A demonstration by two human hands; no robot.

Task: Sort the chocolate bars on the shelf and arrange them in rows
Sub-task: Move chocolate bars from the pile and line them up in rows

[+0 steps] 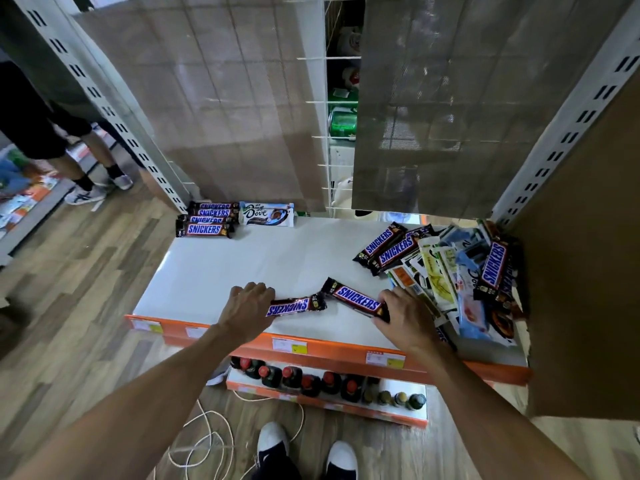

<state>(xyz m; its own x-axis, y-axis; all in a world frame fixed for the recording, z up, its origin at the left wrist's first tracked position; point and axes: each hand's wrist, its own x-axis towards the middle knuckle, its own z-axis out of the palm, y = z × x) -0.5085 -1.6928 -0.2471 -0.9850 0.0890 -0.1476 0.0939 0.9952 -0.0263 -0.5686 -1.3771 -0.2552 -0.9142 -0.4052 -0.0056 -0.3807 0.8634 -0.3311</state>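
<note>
1. The left hand [249, 306] covered one end of a Snickers bar [298, 305] near the front edge of the shelf [259, 265]. Its grip was curled round the wrapper, apparently ready to lift it.
2. The right hand [405, 315] had its grip clamped on the end of a second Snickers bar [356, 298], just beside the mixed pile [446, 271] at the shelf's right.
3. At the back left, stacked Snickers [207, 220] lay touching a Dove bar [266, 214], seemingly starting rows by brand. Both held bars probably belonged there.
4. Most of the pile looked unsorted, so the task seemed to be at an early stage.
</note>
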